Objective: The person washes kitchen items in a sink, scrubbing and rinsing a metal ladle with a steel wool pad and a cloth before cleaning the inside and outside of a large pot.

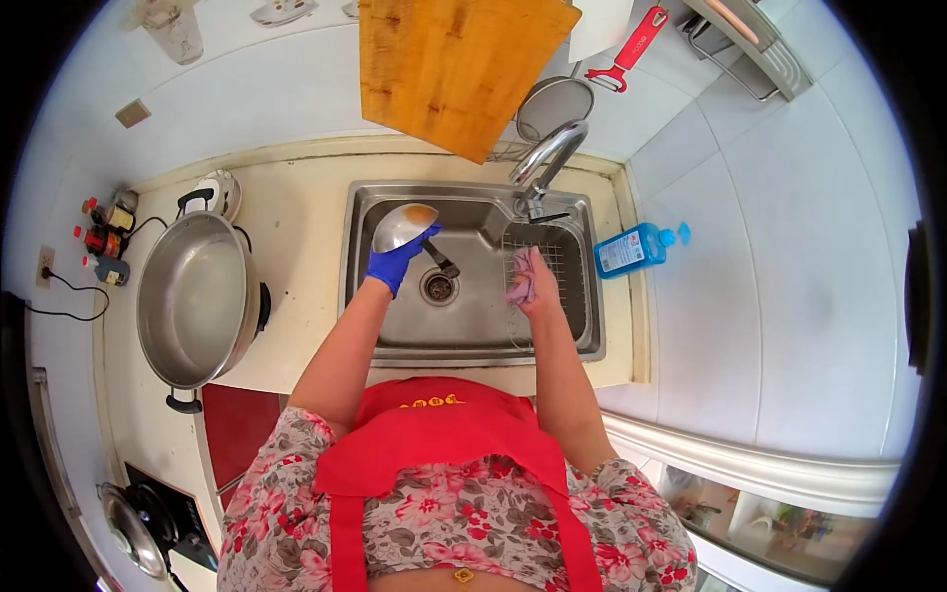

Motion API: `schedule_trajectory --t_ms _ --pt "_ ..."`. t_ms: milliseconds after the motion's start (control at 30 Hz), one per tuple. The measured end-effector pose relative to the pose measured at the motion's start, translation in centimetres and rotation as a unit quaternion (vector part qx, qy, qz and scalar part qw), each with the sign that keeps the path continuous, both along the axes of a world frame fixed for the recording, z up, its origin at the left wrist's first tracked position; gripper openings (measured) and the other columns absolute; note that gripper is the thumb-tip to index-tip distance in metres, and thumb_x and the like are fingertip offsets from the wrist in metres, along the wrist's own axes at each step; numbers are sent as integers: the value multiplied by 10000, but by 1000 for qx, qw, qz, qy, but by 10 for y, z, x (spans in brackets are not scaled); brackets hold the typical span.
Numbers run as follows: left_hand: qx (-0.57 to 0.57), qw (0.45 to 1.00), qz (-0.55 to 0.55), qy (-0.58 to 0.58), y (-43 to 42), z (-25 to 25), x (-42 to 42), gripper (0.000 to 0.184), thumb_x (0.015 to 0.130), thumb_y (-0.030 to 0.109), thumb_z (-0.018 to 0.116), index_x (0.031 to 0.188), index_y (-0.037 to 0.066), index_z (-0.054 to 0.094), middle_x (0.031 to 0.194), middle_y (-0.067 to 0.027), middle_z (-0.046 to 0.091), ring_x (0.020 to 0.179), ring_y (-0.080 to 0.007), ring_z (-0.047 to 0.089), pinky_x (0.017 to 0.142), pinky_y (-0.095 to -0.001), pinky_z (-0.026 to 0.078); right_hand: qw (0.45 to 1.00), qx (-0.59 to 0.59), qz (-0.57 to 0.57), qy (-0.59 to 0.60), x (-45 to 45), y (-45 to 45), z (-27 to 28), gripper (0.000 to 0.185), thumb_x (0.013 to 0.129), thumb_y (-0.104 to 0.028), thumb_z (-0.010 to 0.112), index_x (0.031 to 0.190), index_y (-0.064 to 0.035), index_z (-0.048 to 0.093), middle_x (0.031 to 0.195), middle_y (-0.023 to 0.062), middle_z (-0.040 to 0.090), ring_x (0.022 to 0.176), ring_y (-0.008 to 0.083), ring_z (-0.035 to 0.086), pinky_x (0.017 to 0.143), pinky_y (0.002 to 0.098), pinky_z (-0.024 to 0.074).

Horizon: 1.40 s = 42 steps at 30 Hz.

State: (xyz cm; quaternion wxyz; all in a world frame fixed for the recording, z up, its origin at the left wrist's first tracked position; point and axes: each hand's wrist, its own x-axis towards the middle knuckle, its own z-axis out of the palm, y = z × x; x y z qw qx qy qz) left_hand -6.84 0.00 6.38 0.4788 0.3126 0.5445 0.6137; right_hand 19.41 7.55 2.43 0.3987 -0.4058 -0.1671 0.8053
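Observation:
My left hand, in a blue rubber glove, is closed on a shiny, round-bowled metal ladle over the left part of the sink. A short dark handle slants from it towards the drain; the glove hides where they join. An orange patch shows on the bowl's metal. Bare, my right hand grips a crumpled pink cloth above the wire rack at the sink's right side. Both hands are within the stainless steel sink.
Behind the sink stand a chrome faucet and a wooden cutting board. A blue soap bottle lies at the right. On the left counter are a large metal pan and several sauce bottles. A red peeler hangs above.

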Motion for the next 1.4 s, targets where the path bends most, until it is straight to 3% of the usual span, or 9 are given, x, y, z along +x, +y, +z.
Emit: schedule_trajectory --t_ms 67,467,800,867,933,1033,1133,1167,1400 --pt "-25 995 -34 88 -1 -4 -2 297 828 301 582 1052 107 603 1003 -1 620 943 -88 546 776 -244 430 999 6 -4 -33 -7 -1 8 274 858 -356 528 807 -87 552 621 -2 498 487 92 429 403 233 340" --pt "-14 998 27 48 -6 16 2 317 759 277 665 1013 102 597 909 8 597 855 -81 537 700 -236 448 977 -5 -123 -174 -1 19 -4 99 760 -135 474 731 -47 510 658 83 504 563 235 543 394 345 393" --pt "46 994 -20 95 11 -48 3 275 765 191 667 994 54 605 929 -43 635 838 -125 580 714 -252 465 971 -86 -76 211 0 28 -24 301 758 16 394 1020 85 526 902 131 569 736 232 557 620 330 489" --pt "112 920 -61 372 21 -87 0 264 782 183 650 992 29 602 932 -68 638 861 -160 588 761 -294 472 964 -94 -94 232 -16 32 -23 313 757 38 389 1039 91 514 895 130 560 722 230 544 634 307 476" --pt "92 940 -103 312 11 -54 18 281 773 194 659 990 26 599 920 -82 637 826 -198 592 766 -316 471 949 3 53 311 -27 44 -44 353 761 47 382 1094 48 501 968 155 565 785 248 566 677 285 481" --pt "134 928 -136 321 8 -25 37 260 786 197 643 985 34 603 900 -67 633 800 -162 584 729 -295 474 993 17 -107 48 -81 10 17 422 772 3 370 1177 1 490 915 136 574 774 220 573 588 340 481" --pt "3 981 -168 100 1 14 45 227 815 198 609 980 43 609 883 -46 626 773 -111 568 688 -262 475 995 0 -54 86 -104 -19 61 456 774 -4 385 1210 -90 488 906 121 586 792 206 575 599 339 470" --pt "-6 981 -175 89 0 16 42 216 825 199 595 975 44 611 865 -31 619 754 -94 557 674 -251 472 989 66 59 121 -97 -18 40 267 840 -70 417 1090 -73 510 1054 83 584 958 248 560 772 374 471" --pt "-27 986 -156 45 6 11 33 173 857 175 543 916 33 622 796 -36 624 706 -106 563 657 -246 465 988 112 74 76 -106 -26 47 94 840 -159 544 912 -101 561 873 26 606 761 124 562 636 297 463"
